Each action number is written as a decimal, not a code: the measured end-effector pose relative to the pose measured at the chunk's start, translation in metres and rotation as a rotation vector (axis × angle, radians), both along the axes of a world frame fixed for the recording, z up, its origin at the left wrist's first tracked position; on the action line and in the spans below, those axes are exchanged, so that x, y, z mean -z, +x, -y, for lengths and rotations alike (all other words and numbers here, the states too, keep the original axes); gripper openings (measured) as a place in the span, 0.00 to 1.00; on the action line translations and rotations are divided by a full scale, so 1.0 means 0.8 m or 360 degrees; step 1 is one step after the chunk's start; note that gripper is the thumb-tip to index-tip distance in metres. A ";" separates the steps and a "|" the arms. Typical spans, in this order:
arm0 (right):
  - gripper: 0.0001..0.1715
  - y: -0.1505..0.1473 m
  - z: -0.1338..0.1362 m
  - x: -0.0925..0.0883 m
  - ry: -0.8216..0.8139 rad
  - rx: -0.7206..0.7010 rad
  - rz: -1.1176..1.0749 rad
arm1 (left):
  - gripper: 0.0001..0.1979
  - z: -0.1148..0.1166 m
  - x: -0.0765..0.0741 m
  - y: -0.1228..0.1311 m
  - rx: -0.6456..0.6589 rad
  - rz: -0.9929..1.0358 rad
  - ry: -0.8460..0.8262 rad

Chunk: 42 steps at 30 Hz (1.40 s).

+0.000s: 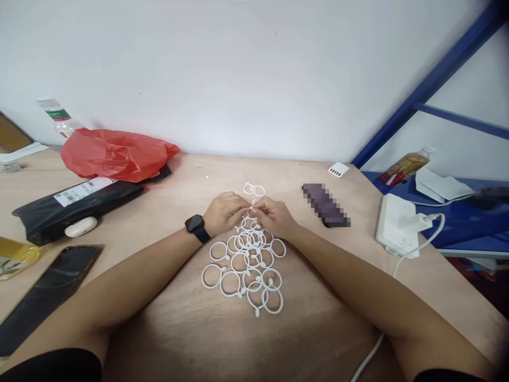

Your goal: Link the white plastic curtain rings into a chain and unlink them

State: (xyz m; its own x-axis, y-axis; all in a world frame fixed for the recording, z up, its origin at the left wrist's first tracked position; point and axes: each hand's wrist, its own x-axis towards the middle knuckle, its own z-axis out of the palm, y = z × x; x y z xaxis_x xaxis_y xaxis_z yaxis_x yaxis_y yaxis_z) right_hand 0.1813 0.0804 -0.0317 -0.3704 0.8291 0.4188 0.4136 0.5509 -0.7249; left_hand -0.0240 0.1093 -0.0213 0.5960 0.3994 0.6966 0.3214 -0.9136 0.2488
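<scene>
I had L hand (226,213) & R hand (277,216) fingers pinched narrow on a white pc (254,201), just past overlapping rings (254,241) on tbl (175,329).

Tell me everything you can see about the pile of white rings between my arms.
The white rings are thin, plastic-looking hoops, many with small tabs. They lie loosely, many overlapping, on the wood-toned tabletop. The left hand and right hand meet at the pile's far end; exact contact is unclear.
</scene>
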 end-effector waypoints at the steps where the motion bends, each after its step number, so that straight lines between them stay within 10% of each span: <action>1: 0.06 0.000 0.000 0.000 0.0014 -0.0003 -0.0003 | 0.10 0.000 0.000 0.000 0.0000 -0.0003 0.0004; 13: 0.15 0.017 -0.027 0.001 0.0322 0.0501 0.0049 | 0.08 0.003 -0.006 0.000 0.0054 0.0106 -0.0203; 21: 0.23 0.024 -0.045 0.014 0.0181 0.0317 0.0661 | 0.15 0.003 -0.005 -0.001 0.0033 -0.0016 -0.0246; 42: 0.11 0.007 -0.018 0.000 0.0324 0.0157 0.0113 | 0.10 -0.004 0.002 0.000 -0.0120 0.0125 -0.0223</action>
